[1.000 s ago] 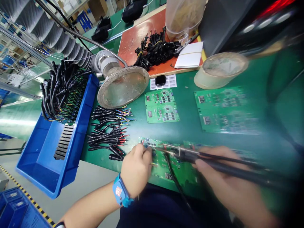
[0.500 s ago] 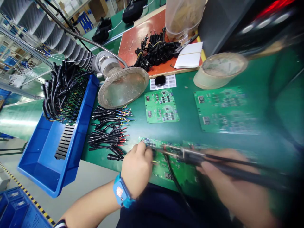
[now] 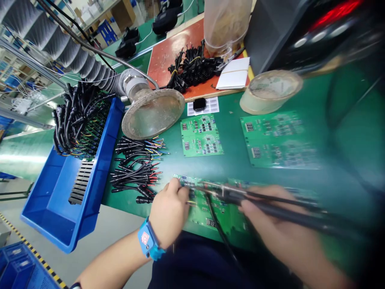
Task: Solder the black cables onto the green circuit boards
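Observation:
My left hand (image 3: pixel 168 210) is curled in a pinch at the left end of a green circuit board (image 3: pixel 216 208) near the table's front edge; what its fingers hold is too small to name. A blue wrist strap (image 3: pixel 147 241) sits on that wrist. My right hand (image 3: pixel 285 237) grips a black soldering iron (image 3: pixel 270 206), its metal tip (image 3: pixel 198 188) resting on the board beside the left fingertips. A black cable crosses the board toward me.
Loose black wires with coloured ends (image 3: pixel 136 168) lie left of the board. A blue bin (image 3: pixel 75 172) holds wired boards. A fume-extractor funnel (image 3: pixel 153 114) hangs over the table. Two more green boards (image 3: pixel 201 134) (image 3: pixel 276 138), a tape roll (image 3: pixel 269 90) and a red mat with connectors (image 3: pixel 192 66) lie behind.
The view has shifted slightly left. The soldering iron's tip has moved a little left along the board toward my left fingers. Both hands stay at the board.

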`<state>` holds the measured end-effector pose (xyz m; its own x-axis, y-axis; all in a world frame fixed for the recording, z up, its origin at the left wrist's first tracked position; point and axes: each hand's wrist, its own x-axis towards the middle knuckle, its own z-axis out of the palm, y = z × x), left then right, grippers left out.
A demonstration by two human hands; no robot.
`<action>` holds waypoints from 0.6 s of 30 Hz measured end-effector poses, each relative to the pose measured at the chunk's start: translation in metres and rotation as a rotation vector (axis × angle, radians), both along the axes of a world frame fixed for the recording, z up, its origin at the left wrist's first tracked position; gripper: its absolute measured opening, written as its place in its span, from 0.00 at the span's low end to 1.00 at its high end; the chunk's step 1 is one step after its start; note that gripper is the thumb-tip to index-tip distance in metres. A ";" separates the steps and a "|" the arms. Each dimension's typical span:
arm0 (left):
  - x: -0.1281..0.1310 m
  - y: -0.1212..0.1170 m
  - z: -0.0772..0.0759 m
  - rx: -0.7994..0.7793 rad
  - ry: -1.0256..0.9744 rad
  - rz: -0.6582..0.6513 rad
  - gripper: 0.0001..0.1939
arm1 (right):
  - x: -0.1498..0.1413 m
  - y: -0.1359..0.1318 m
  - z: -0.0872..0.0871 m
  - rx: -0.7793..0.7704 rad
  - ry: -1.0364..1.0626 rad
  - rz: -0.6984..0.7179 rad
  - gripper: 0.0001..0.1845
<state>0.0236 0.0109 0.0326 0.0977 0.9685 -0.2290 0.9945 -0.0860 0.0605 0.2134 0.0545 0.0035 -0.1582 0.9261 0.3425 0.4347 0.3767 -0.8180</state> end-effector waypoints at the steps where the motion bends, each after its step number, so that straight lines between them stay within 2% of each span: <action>1: 0.000 0.000 0.000 0.004 -0.003 0.001 0.11 | 0.000 0.000 0.000 0.027 -0.011 0.008 0.02; 5: 0.000 0.001 0.001 -0.005 0.009 -0.006 0.11 | 0.001 -0.002 0.001 0.027 0.002 0.014 0.02; 8: 0.003 0.002 0.003 -0.015 0.043 -0.007 0.10 | 0.004 -0.003 0.002 -0.028 0.044 -0.085 0.03; 11: 0.005 0.003 0.002 -0.019 0.071 -0.008 0.09 | 0.004 -0.002 0.003 -0.154 0.177 -0.206 0.04; 13: 0.004 0.003 0.001 -0.014 0.063 -0.003 0.09 | 0.004 -0.001 0.005 -0.239 0.310 -0.231 0.07; 15: 0.000 0.002 0.001 0.007 -0.012 0.006 0.09 | 0.005 -0.001 0.005 -0.266 0.374 -0.239 0.09; 18: -0.010 0.001 0.005 0.100 -0.285 0.025 0.10 | 0.013 -0.006 0.002 -0.233 0.322 -0.303 0.09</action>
